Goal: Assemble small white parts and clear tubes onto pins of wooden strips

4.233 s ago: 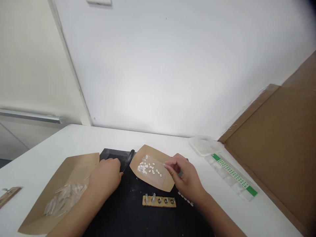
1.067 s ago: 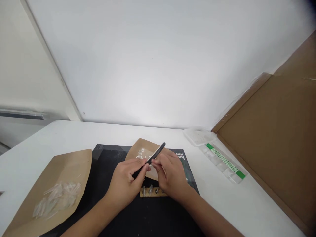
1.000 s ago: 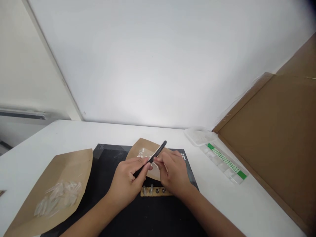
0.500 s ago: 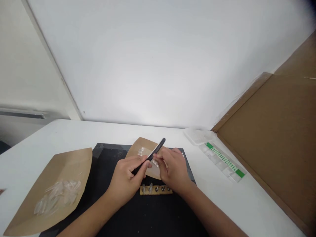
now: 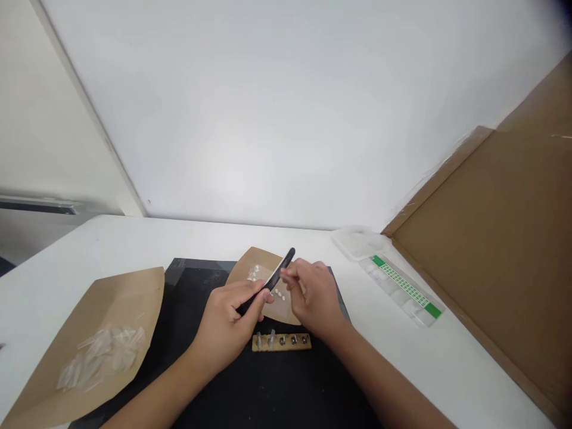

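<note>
My left hand [image 5: 239,307] pinches a slim black bar-shaped tool [image 5: 285,264] with a white strip along its upper side. It slants up to the right over a small sheet of brown paper [image 5: 243,262], where several small white discs [image 5: 254,272] lie. Beside the bar, my right hand [image 5: 313,298] has thumb and fingertips pressed together close to its edge. Whatever those fingertips hold, if anything, is too small to make out. Below the hands sits a narrow yellowish block [image 5: 268,348] with several small metal parts [image 5: 294,339]; clear tubes [image 5: 271,338] stand up at its left end.
On the left, a larger brown paper [image 5: 129,298] bears a heap of clear plastic pieces [image 5: 102,357]. A black mat [image 5: 268,393] lies under my hands on the white table [image 5: 214,238]. At right are a clear pill-style organiser with a green label [image 5: 404,286] and a cardboard panel [image 5: 491,250].
My right fingertips have shifted slightly up and away from the black bar's middle. The bar has tilted a little steeper in my left hand, and the view has moved slightly.
</note>
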`<state>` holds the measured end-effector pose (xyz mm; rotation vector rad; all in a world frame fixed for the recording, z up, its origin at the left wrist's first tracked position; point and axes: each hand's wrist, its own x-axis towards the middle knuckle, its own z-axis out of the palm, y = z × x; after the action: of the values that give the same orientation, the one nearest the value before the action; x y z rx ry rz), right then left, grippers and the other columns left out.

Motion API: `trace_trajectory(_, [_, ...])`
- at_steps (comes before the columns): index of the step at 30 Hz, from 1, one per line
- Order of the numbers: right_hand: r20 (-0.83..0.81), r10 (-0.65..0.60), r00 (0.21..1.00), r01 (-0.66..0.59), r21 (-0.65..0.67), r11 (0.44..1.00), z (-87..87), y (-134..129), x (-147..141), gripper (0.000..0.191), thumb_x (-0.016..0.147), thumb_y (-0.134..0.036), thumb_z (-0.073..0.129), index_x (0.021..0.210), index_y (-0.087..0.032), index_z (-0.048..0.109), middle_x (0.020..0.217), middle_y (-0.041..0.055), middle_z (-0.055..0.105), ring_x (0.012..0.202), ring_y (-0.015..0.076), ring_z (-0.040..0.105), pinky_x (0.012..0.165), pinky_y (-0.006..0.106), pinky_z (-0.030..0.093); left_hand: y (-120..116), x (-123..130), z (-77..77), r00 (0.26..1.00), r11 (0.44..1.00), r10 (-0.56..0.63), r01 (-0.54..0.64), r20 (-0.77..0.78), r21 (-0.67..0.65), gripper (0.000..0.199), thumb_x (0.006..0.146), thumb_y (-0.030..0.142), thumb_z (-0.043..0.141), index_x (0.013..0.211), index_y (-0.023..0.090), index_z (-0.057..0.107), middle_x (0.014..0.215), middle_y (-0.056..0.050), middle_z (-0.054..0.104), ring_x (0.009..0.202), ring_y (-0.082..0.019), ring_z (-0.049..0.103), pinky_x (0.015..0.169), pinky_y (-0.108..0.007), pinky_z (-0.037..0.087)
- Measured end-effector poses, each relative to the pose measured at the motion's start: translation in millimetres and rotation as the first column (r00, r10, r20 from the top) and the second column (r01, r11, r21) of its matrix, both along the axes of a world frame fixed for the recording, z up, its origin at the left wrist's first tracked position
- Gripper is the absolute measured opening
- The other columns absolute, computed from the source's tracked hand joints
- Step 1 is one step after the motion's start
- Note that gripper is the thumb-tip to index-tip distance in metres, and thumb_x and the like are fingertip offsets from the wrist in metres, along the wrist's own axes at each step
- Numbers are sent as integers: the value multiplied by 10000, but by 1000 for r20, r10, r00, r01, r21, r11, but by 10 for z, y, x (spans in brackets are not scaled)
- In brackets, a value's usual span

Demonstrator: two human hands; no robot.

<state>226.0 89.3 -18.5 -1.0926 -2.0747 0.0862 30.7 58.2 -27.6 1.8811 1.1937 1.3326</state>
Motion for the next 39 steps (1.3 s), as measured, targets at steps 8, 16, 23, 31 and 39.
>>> trace_trajectory(8, [20, -56, 998, 56, -5, 998, 25, -49, -39, 244, 1039, -208, 509, 795, -218, 514, 716, -10, 676, 641, 158, 615, 731, 331, 320, -15, -3, -7, 1000, 1000, -11, 11, -3, 24, 207, 991, 272, 637, 902, 194, 807, 776, -11, 777, 527, -115, 689, 604, -230, 584])
trace_trajectory(16, [0, -49, 999, 49, -35, 998, 41, -42, -29, 232, 1037, -213, 514, 806, -218, 525, 727, -9, 690, 644, 156, 616, 743, 325, 323, -25, 9, -4, 1000, 998, -1, 2, -22, 58, 194, 991, 260, 640, 931, 196, 813, 775, -6, 778, 544, -115, 699, 627, -239, 583])
trace_trajectory(23, [19, -44, 999, 45, -39, 998, 40, -40, -22, 253, 1043, -213, 510, 791, -211, 532, 728, -15, 687, 649, 149, 615, 730, 327, 309, -11, 14, -5, 999, 997, 10, -7, -39, 74, 203, 994, 256, 636, 902, 185, 804, 691, -1, 740, 554, -126, 687, 630, -248, 563])
trace_trajectory(31, [9, -21, 1000, 21, -34, 999, 16, -39, -29, 250, 1019, -174, 515, 773, -221, 534, 726, -11, 703, 666, 159, 636, 730, 323, 333, -16, -6, 17, 998, 995, 41, -37, -52, 90, 208, 994, 259, 633, 867, 205, 788, 642, 17, 720, 612, -150, 714, 685, -261, 575])
trace_trajectory(39, [-50, -50, 997, 47, -54, 997, -27, 15, -48, 229, 1014, -196, 561, 787, -224, 574, 758, -3, 745, 719, 180, 701, 756, 332, 393, 22, -11, 12, 996, 995, 43, -36, -74, 92, 243, 1001, 273, 619, 829, 188, 768, 651, 7, 708, 565, -139, 679, 576, -234, 546])
